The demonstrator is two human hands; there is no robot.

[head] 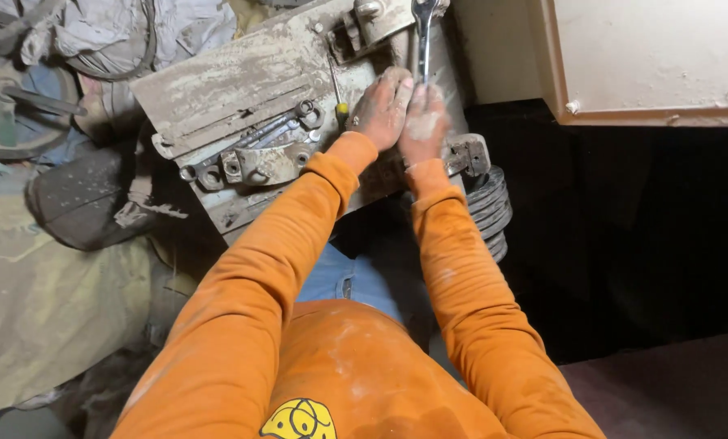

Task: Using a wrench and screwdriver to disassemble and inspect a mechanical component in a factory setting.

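Spare wrenches point(278, 130) and screwdriver point(337, 93) lay on dusty machine plate point(242, 73), left of my hands. Wrench point(423, 36) stood upright, jaw up; right hand point(423, 122) grip closed on shaft, left hand point(382, 106) grip state unclear.

Counted: two dusty hands, left hand point(382, 107) and right hand point(423, 122), one upright spanner point(423, 36) at the machine block's point(242, 73) top edge, one screwdriver point(337, 91) and one ring spanner point(286, 123) lying on it.
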